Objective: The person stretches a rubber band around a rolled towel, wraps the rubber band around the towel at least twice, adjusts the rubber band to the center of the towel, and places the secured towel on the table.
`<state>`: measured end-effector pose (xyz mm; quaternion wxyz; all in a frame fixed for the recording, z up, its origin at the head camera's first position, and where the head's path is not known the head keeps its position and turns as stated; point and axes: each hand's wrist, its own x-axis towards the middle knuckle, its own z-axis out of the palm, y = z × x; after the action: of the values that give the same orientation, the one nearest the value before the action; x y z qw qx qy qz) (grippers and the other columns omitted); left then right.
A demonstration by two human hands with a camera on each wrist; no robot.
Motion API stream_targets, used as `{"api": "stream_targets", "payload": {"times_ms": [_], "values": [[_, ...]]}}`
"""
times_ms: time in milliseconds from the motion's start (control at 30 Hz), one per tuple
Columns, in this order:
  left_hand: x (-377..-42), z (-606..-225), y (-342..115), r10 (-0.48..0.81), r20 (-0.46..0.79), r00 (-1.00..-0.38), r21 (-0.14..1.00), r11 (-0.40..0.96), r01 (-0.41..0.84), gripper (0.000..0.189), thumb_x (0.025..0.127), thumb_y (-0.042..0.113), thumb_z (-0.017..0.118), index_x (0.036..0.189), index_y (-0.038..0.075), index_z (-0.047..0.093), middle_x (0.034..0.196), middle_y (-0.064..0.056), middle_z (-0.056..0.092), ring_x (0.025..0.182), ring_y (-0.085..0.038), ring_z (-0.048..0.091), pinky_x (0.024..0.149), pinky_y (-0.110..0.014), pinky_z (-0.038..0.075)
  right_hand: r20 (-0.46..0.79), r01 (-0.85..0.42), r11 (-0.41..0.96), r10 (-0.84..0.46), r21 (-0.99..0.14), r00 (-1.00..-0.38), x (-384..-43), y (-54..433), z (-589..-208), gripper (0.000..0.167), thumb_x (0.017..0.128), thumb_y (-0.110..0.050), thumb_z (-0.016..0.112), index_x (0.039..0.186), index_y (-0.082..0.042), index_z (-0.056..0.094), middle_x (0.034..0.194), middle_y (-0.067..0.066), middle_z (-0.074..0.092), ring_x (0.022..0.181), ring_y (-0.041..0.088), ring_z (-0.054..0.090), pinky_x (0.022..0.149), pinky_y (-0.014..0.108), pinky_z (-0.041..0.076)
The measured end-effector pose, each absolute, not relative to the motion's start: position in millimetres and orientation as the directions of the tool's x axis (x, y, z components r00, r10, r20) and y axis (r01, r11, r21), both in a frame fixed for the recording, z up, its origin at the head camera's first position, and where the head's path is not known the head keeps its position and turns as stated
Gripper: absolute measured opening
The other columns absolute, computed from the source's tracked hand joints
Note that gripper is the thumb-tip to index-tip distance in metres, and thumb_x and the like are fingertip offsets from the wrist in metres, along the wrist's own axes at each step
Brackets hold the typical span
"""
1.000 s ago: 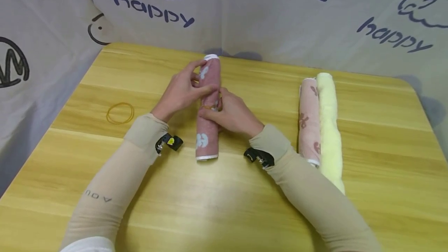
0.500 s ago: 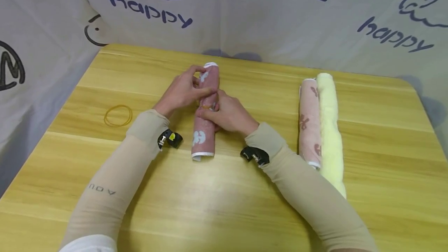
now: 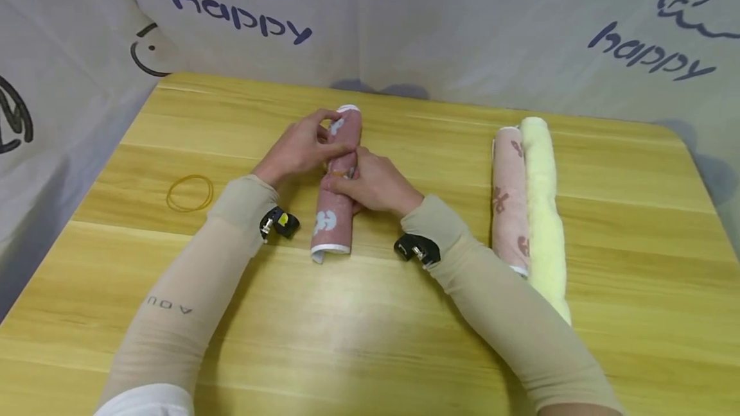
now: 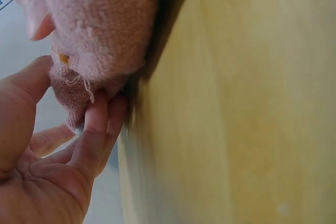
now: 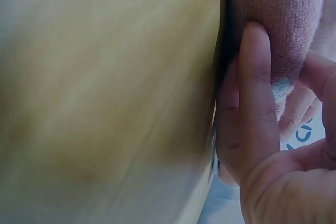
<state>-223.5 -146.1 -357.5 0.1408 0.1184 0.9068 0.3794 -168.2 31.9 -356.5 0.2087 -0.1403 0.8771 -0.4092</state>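
Note:
A rolled pink towel (image 3: 334,230) with white patterns and white hems lies at mid-table, its near end slightly unrolled. A yellow rubber band (image 3: 341,174) circles its middle, where the roll is pinched in; in the left wrist view a bit of the band (image 4: 63,57) shows beside loose threads. My left hand (image 3: 297,148) grips the roll's far half from the left, thumb on top and fingers at its side. From the right, my right hand (image 3: 378,183) holds the middle beside the band, thumb across the top. In the right wrist view its fingers (image 5: 257,77) press the towel's side.
Another rubber band (image 3: 189,193) lies on the wooden table (image 3: 347,339) to the left. At right, a light pink rolled towel (image 3: 509,198) lies against a pale yellow rolled towel (image 3: 543,210). A printed white cloth (image 3: 405,18) hangs behind the table.
The towel's near end has swung a little left and loosened at its edge. Both hands keep their hold and have shifted only slightly. The head view has moved a little.

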Motion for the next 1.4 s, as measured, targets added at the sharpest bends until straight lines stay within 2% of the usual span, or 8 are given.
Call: {"api": "stream_targets", "payload": {"times_ms": [200,433,800,967,1100,1200,1333,1400], "values": [[-228,-359,-146,0.310,-0.177,-0.934,0.718,0.690,0.093,0.070,0.097,0.043,0.070,0.154,0.014,0.041,0.131,-0.020,0.068,0.116,-0.032,0.066,0.099,-0.045,0.054,-0.263,-0.088,0.665,-0.408,-0.742,-0.874,-173,33,-355,0.069,0.097,-0.046,0.069,0.147,-0.006,0.045,0.116,0.011,0.070,0.085,0.019,0.074,0.069,0.028,0.061],[-228,-358,-145,0.314,-0.187,-0.931,0.737,0.671,0.078,0.068,0.097,0.040,0.071,0.154,0.013,0.043,0.138,-0.022,0.065,0.124,-0.033,0.064,0.104,-0.047,0.053,-0.275,-0.114,0.707,-0.411,-0.698,-0.869,-177,31,-353,0.062,0.097,-0.047,0.069,0.142,-0.008,0.051,0.115,0.008,0.071,0.094,0.020,0.073,0.076,0.027,0.059],[-228,-355,-145,0.318,-0.202,-0.926,0.737,0.673,0.070,0.069,0.098,0.038,0.071,0.154,0.011,0.041,0.141,-0.024,0.061,0.126,-0.035,0.062,0.106,-0.049,0.053,-0.370,0.030,0.620,-0.428,-0.784,-0.825,-176,31,-347,0.050,0.099,-0.039,0.070,0.134,-0.007,0.053,0.107,0.013,0.072,0.070,0.021,0.076,0.062,0.033,0.064],[-226,-351,-144,0.322,-0.212,-0.922,0.725,0.685,0.072,0.072,0.098,0.042,0.069,0.155,0.010,0.038,0.143,-0.024,0.059,0.127,-0.036,0.060,0.107,-0.050,0.052,-0.373,-0.003,0.667,-0.419,-0.745,-0.828,-174,36,-340,0.062,0.099,-0.045,0.068,0.143,-0.007,0.046,0.104,0.011,0.072,0.068,0.021,0.076,0.065,0.033,0.063],[-222,-347,-144,0.313,-0.211,-0.926,0.717,0.693,0.071,0.070,0.099,0.044,0.067,0.154,0.011,0.039,0.143,-0.023,0.059,0.128,-0.035,0.060,0.106,-0.050,0.052,-0.376,-0.039,0.746,-0.379,-0.664,-0.845,-171,42,-333,0.088,0.096,-0.055,0.067,0.157,-0.002,0.032,0.082,0.008,0.075,0.066,0.020,0.075,0.069,0.029,0.057],[-221,-345,-143,0.301,-0.194,-0.934,0.718,0.692,0.073,0.067,0.099,0.042,0.066,0.153,0.012,0.041,0.142,-0.022,0.059,0.127,-0.035,0.060,0.106,-0.050,0.053,-0.377,-0.049,0.783,-0.352,-0.620,-0.856,-169,47,-328,0.102,0.095,-0.059,0.066,0.162,0.003,0.019,0.069,0.007,0.073,0.062,0.019,0.070,0.069,0.027,0.052],[-219,-341,-144,0.276,-0.156,-0.948,0.716,0.693,0.085,0.063,0.099,0.039,0.066,0.151,0.012,0.044,0.143,-0.021,0.059,0.127,-0.036,0.061,0.105,-0.051,0.054,-0.365,-0.059,0.804,-0.332,-0.592,-0.870,-166,55,-322,0.105,0.095,-0.060,0.065,0.163,0.003,0.016,0.067,0.004,0.072,0.058,0.015,0.062,0.068,0.027,0.049],[-218,-338,-145,0.268,-0.140,-0.953,0.711,0.698,0.091,0.061,0.099,0.038,0.066,0.149,0.011,0.046,0.143,-0.021,0.059,0.128,-0.036,0.061,0.105,-0.051,0.054,-0.357,-0.065,0.812,-0.325,-0.580,-0.876,-164,59,-319,0.105,0.095,-0.060,0.064,0.164,0.002,0.015,0.069,0.004,0.073,0.059,0.015,0.063,0.070,0.026,0.049]]}}
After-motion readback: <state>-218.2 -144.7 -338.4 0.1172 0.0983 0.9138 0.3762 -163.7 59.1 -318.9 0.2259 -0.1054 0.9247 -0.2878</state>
